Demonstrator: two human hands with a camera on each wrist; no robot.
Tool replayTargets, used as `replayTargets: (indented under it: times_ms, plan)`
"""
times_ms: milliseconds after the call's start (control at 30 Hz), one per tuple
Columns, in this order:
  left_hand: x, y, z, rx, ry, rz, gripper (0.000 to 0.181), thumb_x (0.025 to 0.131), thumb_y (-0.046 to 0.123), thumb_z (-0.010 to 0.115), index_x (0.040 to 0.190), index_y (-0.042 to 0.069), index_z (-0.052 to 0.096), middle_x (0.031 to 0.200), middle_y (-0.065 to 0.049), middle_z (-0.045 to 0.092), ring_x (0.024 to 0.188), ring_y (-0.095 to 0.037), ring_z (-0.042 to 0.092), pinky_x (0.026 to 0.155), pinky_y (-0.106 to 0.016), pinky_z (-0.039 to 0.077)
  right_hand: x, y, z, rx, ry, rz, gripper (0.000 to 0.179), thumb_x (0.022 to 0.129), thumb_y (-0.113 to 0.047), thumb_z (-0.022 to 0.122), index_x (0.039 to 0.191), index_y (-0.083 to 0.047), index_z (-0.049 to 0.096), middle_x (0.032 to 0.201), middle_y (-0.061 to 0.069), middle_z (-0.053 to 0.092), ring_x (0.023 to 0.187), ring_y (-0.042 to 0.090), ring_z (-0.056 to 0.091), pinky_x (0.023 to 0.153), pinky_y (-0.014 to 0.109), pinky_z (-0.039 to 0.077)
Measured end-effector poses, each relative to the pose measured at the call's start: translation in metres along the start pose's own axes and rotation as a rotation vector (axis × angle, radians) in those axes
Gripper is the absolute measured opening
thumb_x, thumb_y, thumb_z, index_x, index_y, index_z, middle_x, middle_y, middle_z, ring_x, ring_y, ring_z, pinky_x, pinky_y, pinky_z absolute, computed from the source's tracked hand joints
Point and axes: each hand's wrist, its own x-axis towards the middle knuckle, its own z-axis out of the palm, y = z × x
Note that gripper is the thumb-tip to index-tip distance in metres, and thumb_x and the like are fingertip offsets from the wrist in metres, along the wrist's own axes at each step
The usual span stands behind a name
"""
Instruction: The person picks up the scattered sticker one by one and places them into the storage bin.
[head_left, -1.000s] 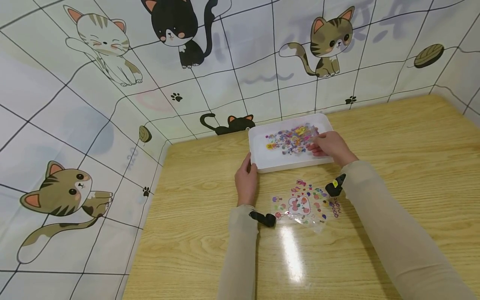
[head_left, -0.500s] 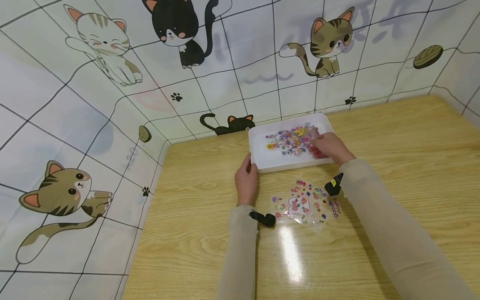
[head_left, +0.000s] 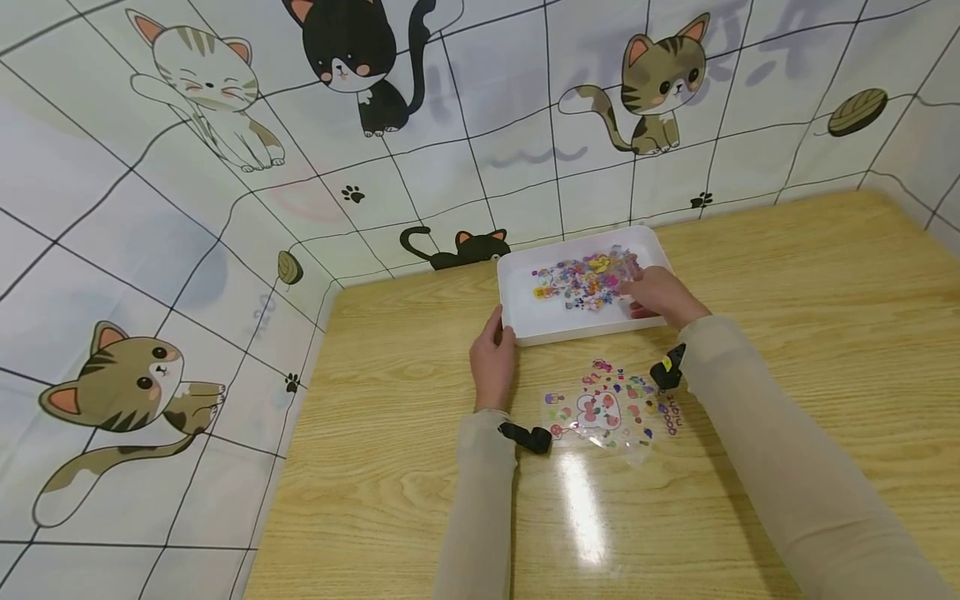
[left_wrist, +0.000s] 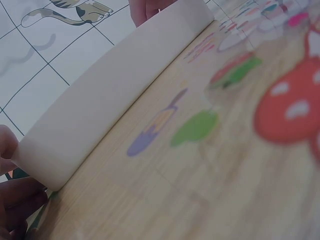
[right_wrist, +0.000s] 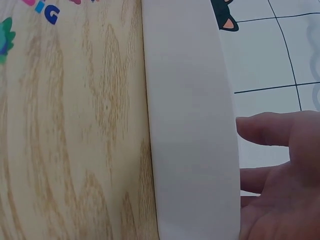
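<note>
A white rectangular tray (head_left: 528, 321) stands near the wall, with a pile of small colourful stickers (head_left: 581, 279) in it. My left hand (head_left: 492, 367) grips the tray's front left corner; in the left wrist view its fingers (left_wrist: 20, 205) lie close against the end of the white wall. Over the right front edge reaches my right hand (head_left: 666, 296), its fingers down at the right side of the pile. The right wrist view shows its thumb (right_wrist: 265, 129) and fingers apart behind the tray wall (right_wrist: 192, 125), which hides part of them.
Clear sticker sheets (head_left: 600, 412) with a rabbit face, fruit shapes and the words "good night" lie on the wooden table (head_left: 382, 417) in front of the tray. Behind the table rises a tiled wall (head_left: 517, 183) with cat drawings.
My right hand has sunk slightly lower and to the right in the tray, its fingers now less visible. The left hand keeps its hold on the corner.
</note>
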Motion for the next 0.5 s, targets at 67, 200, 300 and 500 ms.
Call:
replayTargets:
  times_ms: [67, 200, 300, 500]
  plan:
    - [-0.0001, -0.0003, -0.0002, -0.007, 0.0, 0.004, 0.041, 0.091, 0.025, 0.046, 0.131, 0.026, 0.046, 0.126, 0.013, 0.048, 0.117, -0.001, 0.041, 0.094, -0.024, 0.036, 0.0002, -0.0005, 0.0001, 0.002, 0.002, 0.005, 0.054, 0.092, -0.032, 0.043, 0.124, 0.011, 0.033, 0.109, 0.022, 0.046, 0.087, 0.026, 0.055, 0.079, 0.039, 0.045]
    - [-0.0001, -0.0004, -0.0003, -0.014, -0.002, 0.003, 0.041, 0.09, 0.026, 0.046, 0.131, 0.027, 0.046, 0.126, 0.013, 0.048, 0.116, -0.001, 0.041, 0.094, -0.023, 0.036, -0.0002, -0.0013, 0.0003, 0.015, -0.002, 0.011, 0.058, 0.092, -0.032, 0.043, 0.129, 0.01, 0.028, 0.112, 0.022, 0.044, 0.087, 0.026, 0.054, 0.081, 0.039, 0.045]
    - [0.0006, -0.0004, 0.0, -0.006, -0.003, 0.002, 0.04, 0.09, 0.027, 0.046, 0.131, 0.029, 0.046, 0.125, 0.014, 0.048, 0.116, 0.0, 0.041, 0.094, -0.023, 0.036, -0.0005, -0.0016, 0.0003, 0.022, 0.007, 0.015, 0.054, 0.092, -0.029, 0.042, 0.127, 0.01, 0.031, 0.11, 0.022, 0.044, 0.082, 0.024, 0.055, 0.079, 0.038, 0.046]
    - [0.0006, -0.0014, 0.0003, 0.002, 0.003, 0.007, 0.041, 0.09, 0.026, 0.046, 0.131, 0.027, 0.047, 0.125, 0.013, 0.049, 0.116, -0.001, 0.042, 0.094, -0.024, 0.037, -0.0008, -0.0031, 0.0009, -0.001, 0.025, 0.021, 0.047, 0.093, -0.027, 0.04, 0.121, 0.01, 0.038, 0.109, 0.022, 0.046, 0.076, 0.02, 0.056, 0.077, 0.037, 0.046]
